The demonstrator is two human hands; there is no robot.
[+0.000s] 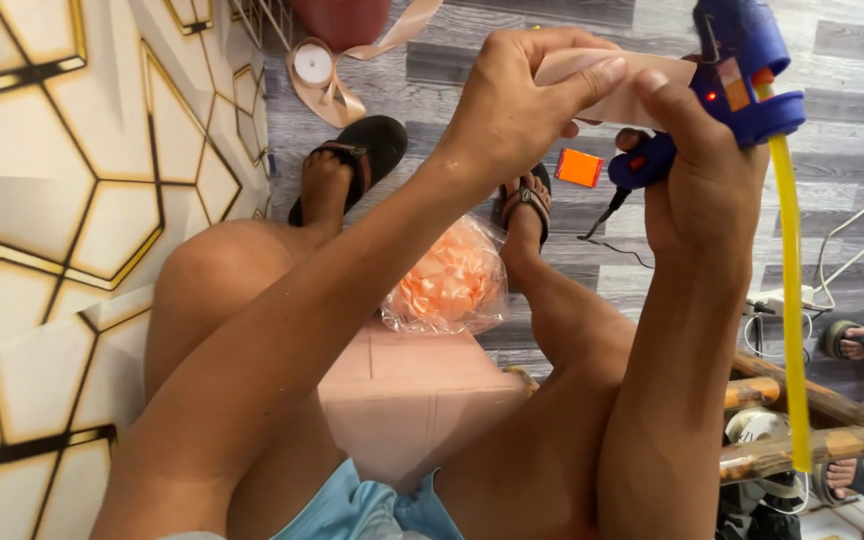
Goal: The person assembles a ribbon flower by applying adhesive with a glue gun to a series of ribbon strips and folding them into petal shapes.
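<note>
My left hand (522, 95) pinches a strip of peach ribbon (620, 88), with thumb and fingers folded over its left end. My right hand (702, 190) grips a blue glue gun (742, 75) by the handle, its thumb pressed against the ribbon. A yellow glue stick (790, 300) hangs from the back of the gun. The gun's nozzle is hidden behind the ribbon and my fingers. Both hands are raised above my bare knees.
A clear bag of peach ribbon pieces (450, 285) lies on the floor between my sandalled feet. A ribbon spool (314, 65) sits near the patterned wall (52, 200). Bamboo poles (802, 430), white cables (852, 240) and another person's foot (862, 340) are at the right.
</note>
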